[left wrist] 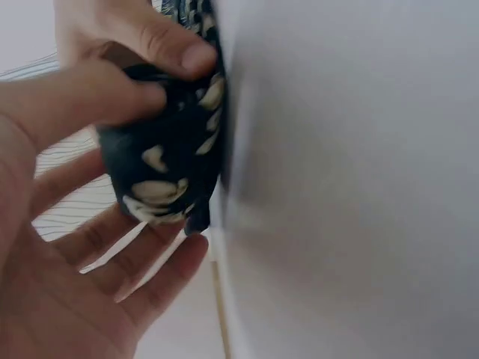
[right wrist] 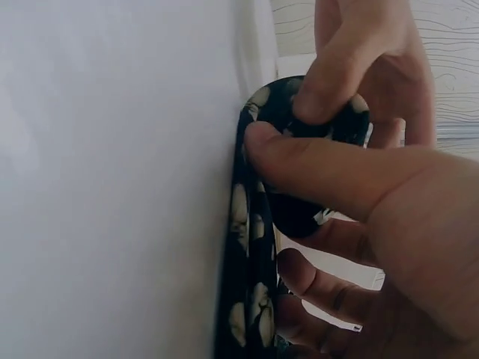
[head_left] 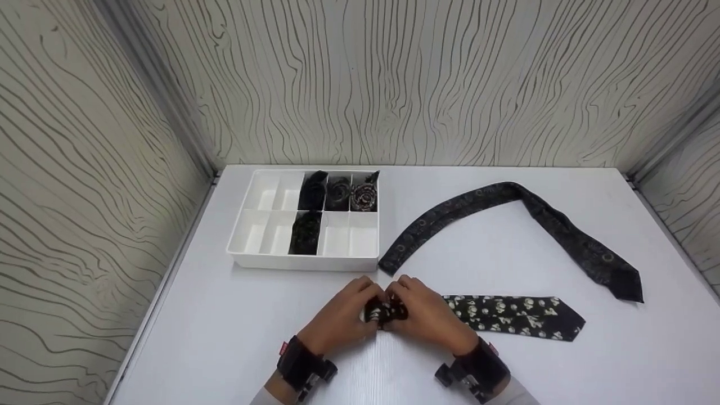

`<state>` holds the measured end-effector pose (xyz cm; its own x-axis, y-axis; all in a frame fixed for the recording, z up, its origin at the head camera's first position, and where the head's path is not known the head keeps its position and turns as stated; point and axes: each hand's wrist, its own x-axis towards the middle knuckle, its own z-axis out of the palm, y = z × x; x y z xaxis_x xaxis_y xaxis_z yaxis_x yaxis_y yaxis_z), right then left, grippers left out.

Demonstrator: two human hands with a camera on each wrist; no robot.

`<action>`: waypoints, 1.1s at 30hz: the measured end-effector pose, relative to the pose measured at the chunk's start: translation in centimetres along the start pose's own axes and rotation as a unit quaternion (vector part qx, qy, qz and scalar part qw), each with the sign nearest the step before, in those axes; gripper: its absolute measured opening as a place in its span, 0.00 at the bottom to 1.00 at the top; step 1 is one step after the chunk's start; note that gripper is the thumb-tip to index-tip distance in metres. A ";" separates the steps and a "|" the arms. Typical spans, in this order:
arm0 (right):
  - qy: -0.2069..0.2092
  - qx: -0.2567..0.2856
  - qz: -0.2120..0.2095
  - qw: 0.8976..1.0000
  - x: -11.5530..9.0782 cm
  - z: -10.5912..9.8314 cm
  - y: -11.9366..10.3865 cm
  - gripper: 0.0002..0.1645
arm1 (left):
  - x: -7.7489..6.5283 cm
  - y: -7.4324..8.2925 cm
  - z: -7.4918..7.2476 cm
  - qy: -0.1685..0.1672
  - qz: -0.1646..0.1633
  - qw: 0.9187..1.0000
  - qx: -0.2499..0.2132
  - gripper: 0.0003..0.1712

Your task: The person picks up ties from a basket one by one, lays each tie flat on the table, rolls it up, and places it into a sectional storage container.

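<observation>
A black necktie (head_left: pixel 506 315) with cream flowers lies along the table, its pointed wide end to the right and its other end wound into a roll (left wrist: pixel 161 168). My left hand (head_left: pixel 346 312) grips the left side of this roll, thumb on its edge and fingers around the outside. From the right side, my right hand (head_left: pixel 430 312) holds the same roll between thumb and fingers. Both thumbs press on the roll's side in the right wrist view, where the flat length of the tie runs out beneath the right hand (right wrist: pixel 404 217). The roll stands on its edge.
A white divided tray (head_left: pixel 304 262) stands behind the hands at left. Rolled dark ties fill three back compartments, and another rolled tie (head_left: pixel 305 233) sits in the front row. A second dark patterned necktie (head_left: pixel 450 211) lies bent across the back right, one end beside the tray.
</observation>
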<state>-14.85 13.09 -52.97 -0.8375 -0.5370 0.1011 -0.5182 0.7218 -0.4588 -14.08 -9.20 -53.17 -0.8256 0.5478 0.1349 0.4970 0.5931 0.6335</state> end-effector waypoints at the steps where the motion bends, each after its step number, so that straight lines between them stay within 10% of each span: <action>1: -0.002 0.004 0.000 1.000 -0.1 0.0 0.0 0.33 | 0.0 0.0 0.0 0.000 0.001 1.000 0.002 0.25; 33: -0.004 0.054 0.004 0.999 -1.8 0.0 0.7 0.31 | 0.1 1.2 0.3 -0.010 -0.002 1.000 0.021 0.28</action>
<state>-13.74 14.56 -53.45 -0.8402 -0.5346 0.0908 -0.4894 0.6755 -0.5515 -13.49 -8.18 -52.62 -0.8226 0.5563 0.1173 0.5048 0.6197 0.6010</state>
